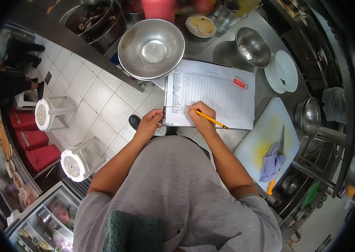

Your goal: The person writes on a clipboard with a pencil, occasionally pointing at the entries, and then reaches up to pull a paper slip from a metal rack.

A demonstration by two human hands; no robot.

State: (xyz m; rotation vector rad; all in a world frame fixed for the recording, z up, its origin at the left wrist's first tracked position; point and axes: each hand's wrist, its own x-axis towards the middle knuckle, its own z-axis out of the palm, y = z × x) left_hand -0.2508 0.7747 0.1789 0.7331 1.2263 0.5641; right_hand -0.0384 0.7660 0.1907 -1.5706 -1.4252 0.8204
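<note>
A printed sheet with a table of rows (215,92) lies on a steel counter (223,50) in front of me. My right hand (201,116) grips a yellow pencil (211,120) with its tip on the lower left part of the sheet. My left hand (151,121) pinches the sheet's lower left corner at the counter's edge. A small red eraser (240,83) rests on the sheet's upper right corner.
A big steel bowl (151,48) sits beyond the sheet, a smaller one (252,46) and a white plate (282,72) to the right. A cutting board (265,140) carries a knife (276,161) and purple cloth (272,161). Two white stools (76,161) stand on the tiled floor at left.
</note>
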